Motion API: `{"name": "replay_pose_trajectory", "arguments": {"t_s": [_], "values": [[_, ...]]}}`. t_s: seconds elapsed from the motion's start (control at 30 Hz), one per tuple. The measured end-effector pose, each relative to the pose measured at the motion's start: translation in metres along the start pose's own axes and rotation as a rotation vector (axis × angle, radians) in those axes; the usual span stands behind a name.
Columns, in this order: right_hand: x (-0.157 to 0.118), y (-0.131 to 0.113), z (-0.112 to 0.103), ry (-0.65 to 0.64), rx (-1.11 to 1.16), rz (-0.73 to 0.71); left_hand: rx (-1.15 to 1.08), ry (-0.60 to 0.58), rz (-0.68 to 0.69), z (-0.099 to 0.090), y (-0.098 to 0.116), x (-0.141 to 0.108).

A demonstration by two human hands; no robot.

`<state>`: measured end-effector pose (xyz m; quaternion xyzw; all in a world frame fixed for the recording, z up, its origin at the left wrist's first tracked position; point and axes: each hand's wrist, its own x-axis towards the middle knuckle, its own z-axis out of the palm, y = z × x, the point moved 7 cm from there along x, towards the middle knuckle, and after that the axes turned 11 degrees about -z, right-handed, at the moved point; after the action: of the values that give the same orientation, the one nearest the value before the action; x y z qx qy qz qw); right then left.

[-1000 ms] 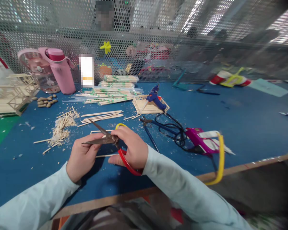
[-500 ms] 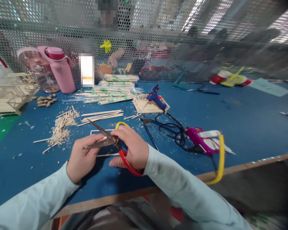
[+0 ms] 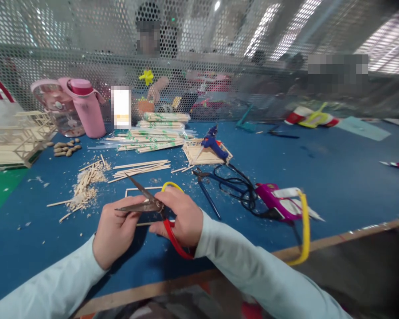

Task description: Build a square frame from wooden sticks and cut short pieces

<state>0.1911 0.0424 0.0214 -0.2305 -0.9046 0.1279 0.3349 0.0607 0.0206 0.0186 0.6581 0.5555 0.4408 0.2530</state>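
My right hand [image 3: 184,217] grips a pair of scissors [image 3: 154,205] with one red and one yellow handle. The dark blades stand apart and point left, over my left hand [image 3: 116,228]. That hand is closed, thumb against the fingers beside the lower blade; a small pale bit shows between the blades, but what the fingers hold is mostly hidden. Behind and below both hands, a thin frame of wooden sticks [image 3: 141,190] lies on the blue table [image 3: 186,277], partly covered by them.
Beyond the hands are loose sticks [image 3: 142,168], a heap of stick offcuts [image 3: 86,184], packed stick bundles [image 3: 159,133] and pink bottles [image 3: 89,115]. A blue glue gun [image 3: 214,144] rests on a small wooden model [image 3: 202,157]. Pliers [image 3: 208,195] and a purple tool [image 3: 274,199] lie to the right.
The view has tilted up slightly, so the table things sit lower in the picture. Both hands and the scissors keep nearly the same pose, blades still apart.
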Motion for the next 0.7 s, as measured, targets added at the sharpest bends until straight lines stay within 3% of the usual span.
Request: {"name": "replay_pose_trajectory", "arguments": {"t_s": [0.23, 0.4, 0.57, 0.7], "values": [[-0.002, 0.001, 0.003, -0.04, -0.016, 0.031, -0.062, -0.053, -0.037, 0.006, 0.003, 0.002], [0.001, 0.003, 0.006, -0.092, 0.053, 0.071, -0.12, -0.015, -0.082, 0.006, -0.003, 0.004], [0.0, 0.005, 0.005, -0.028, 0.043, 0.04, -0.13, 0.024, -0.07, 0.005, -0.007, 0.001], [-0.002, 0.007, 0.007, -0.051, 0.032, 0.062, -0.103, 0.014, -0.066, 0.004, -0.002, 0.001]]}}
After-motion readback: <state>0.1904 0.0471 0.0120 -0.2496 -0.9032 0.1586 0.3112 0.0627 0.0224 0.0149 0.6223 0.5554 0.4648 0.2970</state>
